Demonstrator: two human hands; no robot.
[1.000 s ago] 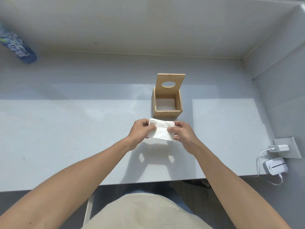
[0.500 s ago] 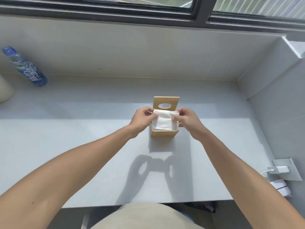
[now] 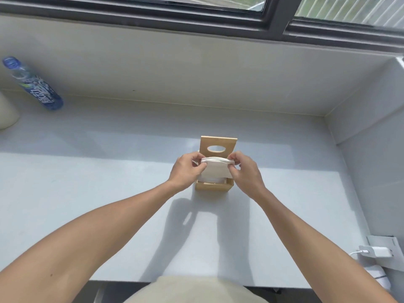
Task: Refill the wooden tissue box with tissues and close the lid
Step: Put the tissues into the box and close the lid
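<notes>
The wooden tissue box (image 3: 213, 186) stands on the grey ledge near the middle of the head view. Its lid (image 3: 218, 147), with an oval hole, is swung up behind the opening. A folded white stack of tissues (image 3: 216, 169) hangs upright over the open top, its lower edge inside the box. My left hand (image 3: 185, 171) pinches the stack's upper left corner. My right hand (image 3: 246, 171) pinches the upper right corner. Both hands hide the box's side walls.
A blue-labelled water bottle (image 3: 35, 86) lies at the far left by the wall, with a pale round object (image 3: 6, 114) beside it. A white charger and cable (image 3: 376, 252) sit at the right front edge. A wall (image 3: 367, 132) rises on the right.
Both hands carried the tissue stack from in front of the box up over its opening, and the stack now stands upright with its bottom edge dipping into the box. The camera tilted up.
</notes>
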